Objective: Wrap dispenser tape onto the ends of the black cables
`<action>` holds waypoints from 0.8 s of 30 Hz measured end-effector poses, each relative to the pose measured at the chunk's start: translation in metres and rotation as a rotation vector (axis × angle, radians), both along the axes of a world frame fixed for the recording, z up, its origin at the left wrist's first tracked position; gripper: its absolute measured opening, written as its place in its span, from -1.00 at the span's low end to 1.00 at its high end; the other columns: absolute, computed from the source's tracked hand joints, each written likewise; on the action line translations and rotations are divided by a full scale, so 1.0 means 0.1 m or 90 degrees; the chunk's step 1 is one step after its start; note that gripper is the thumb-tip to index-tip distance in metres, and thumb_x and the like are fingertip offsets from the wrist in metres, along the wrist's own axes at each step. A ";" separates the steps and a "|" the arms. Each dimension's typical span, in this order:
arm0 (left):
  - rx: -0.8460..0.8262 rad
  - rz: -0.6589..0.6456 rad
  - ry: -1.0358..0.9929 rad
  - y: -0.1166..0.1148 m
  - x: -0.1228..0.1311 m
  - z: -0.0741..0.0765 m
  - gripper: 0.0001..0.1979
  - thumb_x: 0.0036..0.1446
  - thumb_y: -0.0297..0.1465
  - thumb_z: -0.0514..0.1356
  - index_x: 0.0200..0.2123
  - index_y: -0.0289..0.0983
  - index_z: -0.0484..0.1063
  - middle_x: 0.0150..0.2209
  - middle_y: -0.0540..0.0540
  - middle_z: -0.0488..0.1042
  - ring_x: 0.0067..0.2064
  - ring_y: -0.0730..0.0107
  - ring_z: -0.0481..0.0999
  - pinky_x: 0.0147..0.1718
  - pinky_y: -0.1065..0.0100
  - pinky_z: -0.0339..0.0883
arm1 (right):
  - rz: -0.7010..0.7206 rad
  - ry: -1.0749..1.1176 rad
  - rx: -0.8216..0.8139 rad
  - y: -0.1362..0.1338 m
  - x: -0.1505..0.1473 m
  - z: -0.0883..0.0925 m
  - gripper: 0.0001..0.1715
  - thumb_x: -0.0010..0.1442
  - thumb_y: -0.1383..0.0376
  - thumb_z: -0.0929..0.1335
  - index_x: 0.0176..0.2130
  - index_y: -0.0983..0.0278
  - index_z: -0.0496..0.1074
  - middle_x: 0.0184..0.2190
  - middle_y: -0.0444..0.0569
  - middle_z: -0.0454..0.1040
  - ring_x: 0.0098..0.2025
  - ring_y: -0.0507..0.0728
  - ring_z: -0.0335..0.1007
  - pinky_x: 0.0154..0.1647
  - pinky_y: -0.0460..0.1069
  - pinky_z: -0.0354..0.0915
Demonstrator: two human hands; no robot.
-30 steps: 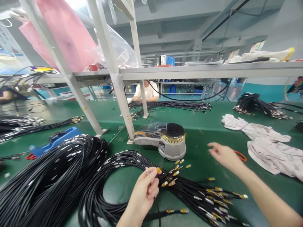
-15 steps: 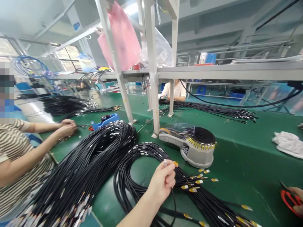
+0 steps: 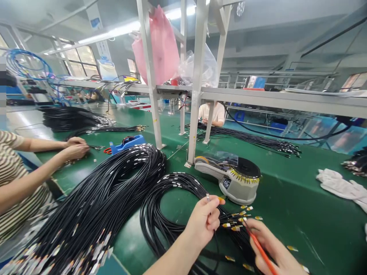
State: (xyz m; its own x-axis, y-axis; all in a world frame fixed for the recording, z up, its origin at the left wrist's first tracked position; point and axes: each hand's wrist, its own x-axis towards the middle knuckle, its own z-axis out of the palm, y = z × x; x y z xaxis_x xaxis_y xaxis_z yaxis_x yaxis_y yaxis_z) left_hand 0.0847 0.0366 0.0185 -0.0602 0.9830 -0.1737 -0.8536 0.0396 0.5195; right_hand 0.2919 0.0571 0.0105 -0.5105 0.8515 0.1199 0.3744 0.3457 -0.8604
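Note:
My left hand (image 3: 202, 222) is closed in a pinch on the yellow-taped end of a black cable (image 3: 218, 199), held just above a coiled bundle of black cables (image 3: 160, 206). My right hand (image 3: 272, 248) is closed around red-handled scissors (image 3: 259, 248) at the lower right, their tip next to the loose yellow-taped cable ends (image 3: 239, 221) on the green table (image 3: 301, 206). A grey tape dispenser (image 3: 232, 177) stands just beyond both hands.
A large heap of black cables (image 3: 94, 206) lies to the left. A co-worker's arms (image 3: 43, 164) in a striped sleeve reach over the table at far left, near a blue tool (image 3: 127, 143). White gloves (image 3: 340, 185) lie at right. White frame posts (image 3: 196, 84) rise behind the dispenser.
My right hand has come in from the right edge with the scissors, up to the taped cable ends. My left hand keeps its pinch. The view has shifted slightly left.

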 end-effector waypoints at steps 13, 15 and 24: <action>0.030 -0.025 -0.008 -0.01 -0.03 0.00 -0.78 -0.19 -0.45 0.31 -0.51 -0.34 0.29 -0.67 0.13 0.23 -0.75 0.79 -0.04 -0.79 0.59 -0.32 | 0.095 0.047 -0.064 0.08 -0.63 0.15 -0.48 0.04 0.11 0.30 -0.02 0.23 0.20 -0.54 -0.17 0.24 -0.46 0.08 0.22 -0.34 -0.01 0.24; 0.037 -0.022 0.001 -0.01 -0.03 0.01 -0.80 -0.16 -0.45 0.29 -0.51 -0.33 0.28 -0.68 0.13 0.22 -0.75 0.78 -0.05 -0.79 0.58 -0.32 | 0.094 0.047 -0.072 0.09 -0.64 0.12 -0.47 0.04 0.07 0.29 -0.02 0.22 0.19 -0.54 -0.18 0.22 -0.48 0.07 0.18 -0.39 -0.02 0.21; 0.029 -0.006 0.039 -0.02 -0.01 0.03 -0.79 -0.13 -0.44 0.27 -0.52 -0.32 0.24 -0.68 0.14 0.20 -0.74 0.77 -0.05 -0.78 0.56 -0.34 | 0.045 0.054 -0.092 0.09 -0.69 0.09 -0.48 -0.03 0.06 0.33 -0.10 0.25 0.27 -0.59 -0.19 0.27 -0.54 0.04 0.15 -0.50 -0.05 0.14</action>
State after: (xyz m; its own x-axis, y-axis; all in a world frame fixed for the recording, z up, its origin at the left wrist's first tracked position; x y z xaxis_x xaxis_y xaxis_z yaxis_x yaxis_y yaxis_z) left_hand 0.0838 0.0345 0.0213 -0.0601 0.9904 -0.1248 -0.8201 0.0223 0.5717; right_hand 0.2232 0.0660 0.0191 -0.5632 0.8252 0.0436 0.2774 0.2385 -0.9307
